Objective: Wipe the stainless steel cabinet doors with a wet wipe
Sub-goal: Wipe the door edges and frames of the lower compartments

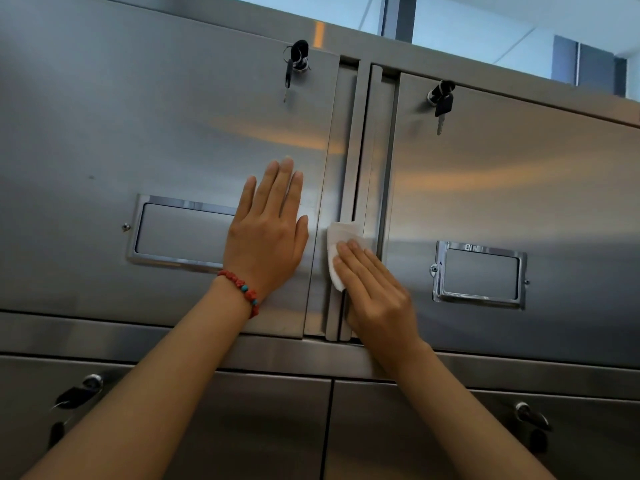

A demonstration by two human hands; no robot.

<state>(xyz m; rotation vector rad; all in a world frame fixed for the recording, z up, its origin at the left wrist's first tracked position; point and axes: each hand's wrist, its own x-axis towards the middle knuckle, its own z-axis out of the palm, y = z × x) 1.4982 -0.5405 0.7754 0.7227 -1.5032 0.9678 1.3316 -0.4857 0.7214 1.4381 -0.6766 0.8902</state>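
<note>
Two stainless steel upper cabinet doors fill the view: the left door (145,140) and the right door (540,195). My left hand (266,233) lies flat with straight fingers on the left door, partly covering its label holder (176,230). My right hand (374,289) presses a white wet wipe (337,251) with straight fingers against the vertical handle strip (349,161) between the two doors. Part of the wipe sticks out above and left of the fingers.
A key hangs in the left door's lock (298,62) and another in the right door's lock (441,97). The right door carries a chrome label holder (479,275). Below a horizontal rail are lower doors (263,427) with locks and keys (79,389). A window (485,26) shows above.
</note>
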